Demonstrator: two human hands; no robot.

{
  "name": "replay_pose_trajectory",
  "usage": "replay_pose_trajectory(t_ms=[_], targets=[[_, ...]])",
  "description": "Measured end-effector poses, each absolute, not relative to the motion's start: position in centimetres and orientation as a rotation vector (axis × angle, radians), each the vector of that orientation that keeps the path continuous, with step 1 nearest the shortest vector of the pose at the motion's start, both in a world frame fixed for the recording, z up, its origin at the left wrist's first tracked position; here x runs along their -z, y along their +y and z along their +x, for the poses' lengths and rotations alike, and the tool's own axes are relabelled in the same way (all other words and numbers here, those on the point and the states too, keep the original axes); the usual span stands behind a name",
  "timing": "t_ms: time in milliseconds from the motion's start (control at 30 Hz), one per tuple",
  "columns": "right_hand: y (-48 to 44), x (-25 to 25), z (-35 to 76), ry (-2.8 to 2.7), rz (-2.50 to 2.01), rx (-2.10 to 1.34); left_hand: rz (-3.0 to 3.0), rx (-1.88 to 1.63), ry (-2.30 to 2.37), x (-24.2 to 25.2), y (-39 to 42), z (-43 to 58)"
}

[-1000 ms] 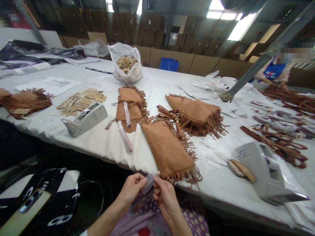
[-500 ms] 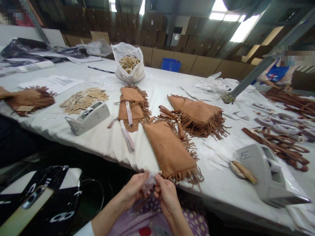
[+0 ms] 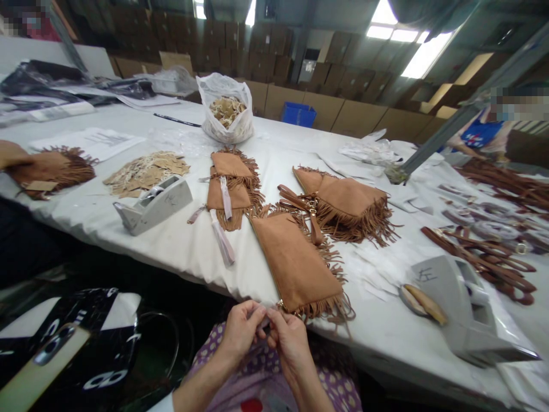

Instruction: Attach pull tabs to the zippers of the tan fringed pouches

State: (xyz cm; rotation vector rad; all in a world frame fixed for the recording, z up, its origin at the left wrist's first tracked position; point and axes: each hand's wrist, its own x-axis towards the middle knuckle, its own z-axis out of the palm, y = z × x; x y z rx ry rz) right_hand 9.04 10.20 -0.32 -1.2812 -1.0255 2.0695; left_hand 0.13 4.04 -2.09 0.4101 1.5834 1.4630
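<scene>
My left hand [image 3: 243, 329] and my right hand [image 3: 288, 337] meet at the table's front edge, thumbs and fingers pinched close together. What they hold is mostly hidden between the fingertips. Just above them lies a brown fringed pouch [image 3: 300, 260], its metal-fitted corner almost at my right fingertips. Behind it is a stack of fringed pouches [image 3: 349, 197] with a brown wrist strap [image 3: 316, 223] on top. Smaller fringed pouches [image 3: 231, 194] lie to the left, with straps wrapped in pale film [image 3: 223, 237].
Tape dispensers stand left [image 3: 154, 203] and right [image 3: 467, 309]. A heap of tags [image 3: 148, 171] and a plastic bag of tags [image 3: 226, 111] sit farther back. Brown straps [image 3: 484, 257] lie at right. Another person's hand [image 3: 12, 155] touches a pouch at far left; a co-worker [image 3: 482, 134] stands right.
The pale translucent wrapping that showed between my hands is now mostly hidden. My left hand has turned and come closer to my right. At far left, the other person's hand has come further into view.
</scene>
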Motion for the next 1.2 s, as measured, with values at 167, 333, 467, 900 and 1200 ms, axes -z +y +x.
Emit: replay_pose_trajectory(t_ms=[167,333,467,900,1200], targets=[[10.4,0.5,9.0,-1.07,-1.307,-2.033,0.334,-1.517,1.359,1.8,3.7,0.7],[10.5,0.0,9.1,-1.034,-1.274,-2.08,0.329,-1.569,1.35,1.4,3.8,0.5],[10.6,-0.5,9.2,-1.073,-1.238,-2.103,0.326,-1.606,1.368,1.3,3.9,0.8],[10.8,-0.8,9.2,-0.987,-1.314,-2.138,0.428,-1.655,1.598,1.1,3.4,2.4],[12.0,-2.7,10.6,-0.603,-1.296,-2.369,1.093,-1.538,1.746,0.7,2.5,1.9]])
